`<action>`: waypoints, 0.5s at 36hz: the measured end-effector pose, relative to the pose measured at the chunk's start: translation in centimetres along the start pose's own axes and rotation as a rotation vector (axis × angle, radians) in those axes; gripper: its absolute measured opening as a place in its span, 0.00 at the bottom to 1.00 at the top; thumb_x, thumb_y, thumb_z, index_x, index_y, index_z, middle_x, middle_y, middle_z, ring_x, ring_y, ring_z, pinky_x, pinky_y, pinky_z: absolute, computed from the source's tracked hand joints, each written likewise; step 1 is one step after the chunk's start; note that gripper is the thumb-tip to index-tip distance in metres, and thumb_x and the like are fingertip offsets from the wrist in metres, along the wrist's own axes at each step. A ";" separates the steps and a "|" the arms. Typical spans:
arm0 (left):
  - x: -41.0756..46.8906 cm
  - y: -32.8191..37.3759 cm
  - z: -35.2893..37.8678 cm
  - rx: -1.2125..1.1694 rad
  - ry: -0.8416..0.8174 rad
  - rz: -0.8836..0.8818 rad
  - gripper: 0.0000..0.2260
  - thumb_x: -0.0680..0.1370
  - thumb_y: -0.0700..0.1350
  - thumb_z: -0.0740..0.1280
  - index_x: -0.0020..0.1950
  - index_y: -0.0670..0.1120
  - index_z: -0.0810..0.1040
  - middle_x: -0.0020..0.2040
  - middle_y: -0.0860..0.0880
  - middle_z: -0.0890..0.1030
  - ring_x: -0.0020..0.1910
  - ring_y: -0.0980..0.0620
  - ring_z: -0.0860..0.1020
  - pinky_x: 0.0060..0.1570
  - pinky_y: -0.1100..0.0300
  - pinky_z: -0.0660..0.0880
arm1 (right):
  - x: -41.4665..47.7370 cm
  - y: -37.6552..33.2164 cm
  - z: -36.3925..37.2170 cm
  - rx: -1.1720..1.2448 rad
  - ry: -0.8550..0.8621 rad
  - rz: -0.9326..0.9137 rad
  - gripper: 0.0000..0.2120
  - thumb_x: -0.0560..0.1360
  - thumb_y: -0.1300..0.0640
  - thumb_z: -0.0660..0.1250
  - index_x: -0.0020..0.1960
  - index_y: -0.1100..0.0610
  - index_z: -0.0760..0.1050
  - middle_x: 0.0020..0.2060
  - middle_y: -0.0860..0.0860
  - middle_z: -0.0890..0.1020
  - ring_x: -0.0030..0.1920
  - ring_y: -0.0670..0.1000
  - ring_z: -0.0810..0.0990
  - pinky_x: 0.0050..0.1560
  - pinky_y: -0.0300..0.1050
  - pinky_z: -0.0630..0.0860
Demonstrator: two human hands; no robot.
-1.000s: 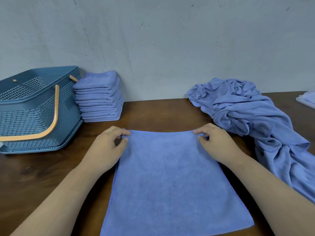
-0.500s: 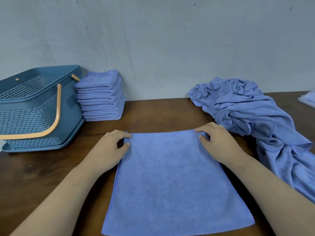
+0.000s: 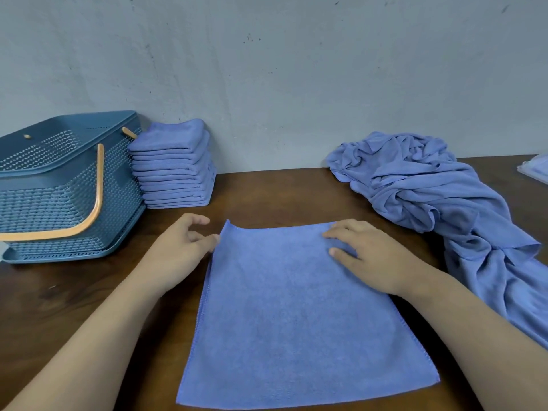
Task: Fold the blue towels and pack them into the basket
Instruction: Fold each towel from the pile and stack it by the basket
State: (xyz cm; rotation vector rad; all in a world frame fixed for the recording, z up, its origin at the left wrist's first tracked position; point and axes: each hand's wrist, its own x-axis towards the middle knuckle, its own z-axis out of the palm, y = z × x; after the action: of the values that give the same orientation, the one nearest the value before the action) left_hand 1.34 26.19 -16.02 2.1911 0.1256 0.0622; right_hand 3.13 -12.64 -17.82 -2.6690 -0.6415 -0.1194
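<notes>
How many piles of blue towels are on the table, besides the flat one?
2. A folded stack stands back left beside the basket; a crumpled heap lies on the right. A pale thing cut off at the right edge may be another.

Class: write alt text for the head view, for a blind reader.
A blue towel lies flat on a wooden table; the right hand rests on its far right corner, the left hand beside its far left corner. At left stand a blue basket and a stack of folded towels; a heap of unfolded towels lies right.
</notes>
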 end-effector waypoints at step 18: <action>0.1 -0.9 -0.4 0.157 -0.113 -0.104 0.24 0.73 0.49 0.81 0.60 0.60 0.70 0.43 0.54 0.87 0.40 0.50 0.85 0.39 0.54 0.79 | 0.2 0.0 0.6 -0.154 -0.106 0.047 0.24 0.87 0.39 0.50 0.82 0.35 0.59 0.82 0.37 0.58 0.81 0.43 0.55 0.77 0.47 0.58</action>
State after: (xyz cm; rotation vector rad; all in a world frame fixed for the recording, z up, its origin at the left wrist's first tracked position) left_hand 1.29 27.04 -16.51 2.3351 0.1854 -0.1338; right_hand 3.33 -12.34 -18.37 -2.8527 -0.6249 -0.0142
